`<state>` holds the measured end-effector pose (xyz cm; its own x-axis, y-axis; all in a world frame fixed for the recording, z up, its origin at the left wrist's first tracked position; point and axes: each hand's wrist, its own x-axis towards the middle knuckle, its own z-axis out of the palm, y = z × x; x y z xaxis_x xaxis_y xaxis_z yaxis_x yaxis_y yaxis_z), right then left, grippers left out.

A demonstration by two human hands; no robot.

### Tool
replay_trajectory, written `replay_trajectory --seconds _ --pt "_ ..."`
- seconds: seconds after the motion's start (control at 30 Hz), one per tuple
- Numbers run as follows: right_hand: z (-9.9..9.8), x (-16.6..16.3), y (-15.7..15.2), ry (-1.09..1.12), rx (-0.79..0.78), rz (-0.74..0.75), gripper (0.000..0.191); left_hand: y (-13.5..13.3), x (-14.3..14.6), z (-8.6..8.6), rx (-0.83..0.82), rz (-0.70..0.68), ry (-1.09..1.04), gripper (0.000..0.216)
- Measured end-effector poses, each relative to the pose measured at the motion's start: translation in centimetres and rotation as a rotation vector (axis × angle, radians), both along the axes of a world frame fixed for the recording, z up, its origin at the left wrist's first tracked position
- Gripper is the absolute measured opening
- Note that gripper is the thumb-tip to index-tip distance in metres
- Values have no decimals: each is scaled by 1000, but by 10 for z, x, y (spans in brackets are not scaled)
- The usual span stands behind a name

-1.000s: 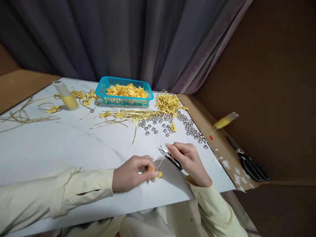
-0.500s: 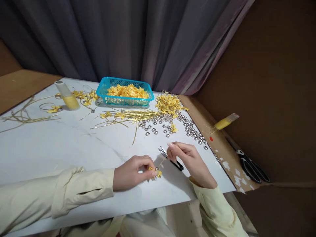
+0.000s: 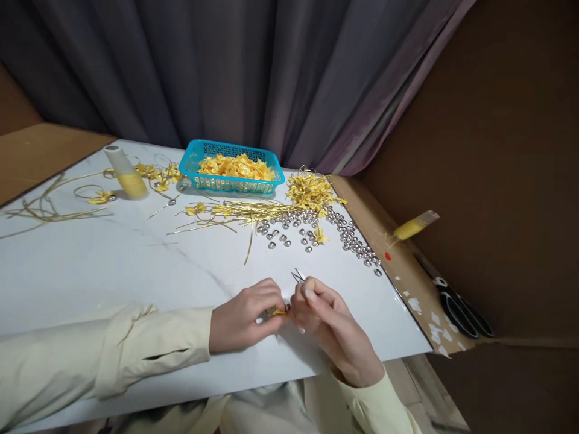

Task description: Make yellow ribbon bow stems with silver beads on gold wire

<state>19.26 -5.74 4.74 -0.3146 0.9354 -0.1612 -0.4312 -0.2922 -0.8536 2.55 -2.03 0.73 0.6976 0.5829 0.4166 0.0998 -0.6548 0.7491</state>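
My left hand (image 3: 248, 314) is closed low over the white table, its thumb and fingertips pinching a yellow ribbon flower (image 3: 279, 312). A small silver bead (image 3: 288, 307) shows at the flower's right edge, between the two hands. Right against it, my right hand (image 3: 328, 322) is closed with curled fingers, thumb and forefinger pinched together. The thin gold cord that ran from the flower to these fingers half a second ago is now mostly hidden by them. Behind the right hand, the open tips of small scissors (image 3: 297, 276) stick out; their black handle is covered.
A blue basket (image 3: 235, 184) holds yellow ribbon pieces. Near it lie gold cords (image 3: 253, 211), a heap of yellow flowers (image 3: 312, 191) and scattered silver beads (image 3: 355, 238). One glue bottle (image 3: 129, 175) stands left; another (image 3: 414, 226) lies right, near large black scissors (image 3: 459, 307).
My right hand has moved down and left until it meets the flower, covering the small scissors' handle. My left hand keeps its pinch on the flower, nearly in place.
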Motion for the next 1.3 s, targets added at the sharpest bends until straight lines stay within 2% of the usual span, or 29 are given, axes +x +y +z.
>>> replay_trajectory --seconds 0.07,0.3,0.43,0.57,0.6,0.67,0.73,0.77,0.83,0.93,1.03,1.17,1.3 --pt "0 0 -4 14 15 7 24 -1 0 0 -2 3 9 11" --pt "-3 5 -11 -27 58 -24 25 -1 0 2 10 1 19 14" --pt "-8 9 -15 -244 120 -85 20 -1 1 3 39 -6 -2 14" --pt "-13 11 -18 -461 269 -277 38 -3 2 4 86 -21 -18 16" --pt "-13 12 -19 -551 322 -330 36 -4 2 4 98 -18 -12 16" --pt "-14 14 -20 -750 432 -415 21 -5 1 4 118 -9 2 16" --pt "-14 17 -22 -829 449 -488 8 -6 1 3 133 -5 5 16" --pt "-14 18 -23 -789 403 -501 14 -6 1 2 140 -7 6 16" --pt "-16 21 -25 -573 260 -469 25 -5 1 1 153 -13 16 16" --pt "-19 20 -26 -166 118 -299 45 -5 1 1 161 -17 26 15" --pt "-19 13 -23 93 -19 -170 71 -5 1 3 162 -15 28 17" --pt "-15 4 -18 232 -134 -71 78 -5 0 6 170 -16 44 18" --pt "-11 2 -18 187 -174 -43 78 -5 0 7 176 -24 62 19"
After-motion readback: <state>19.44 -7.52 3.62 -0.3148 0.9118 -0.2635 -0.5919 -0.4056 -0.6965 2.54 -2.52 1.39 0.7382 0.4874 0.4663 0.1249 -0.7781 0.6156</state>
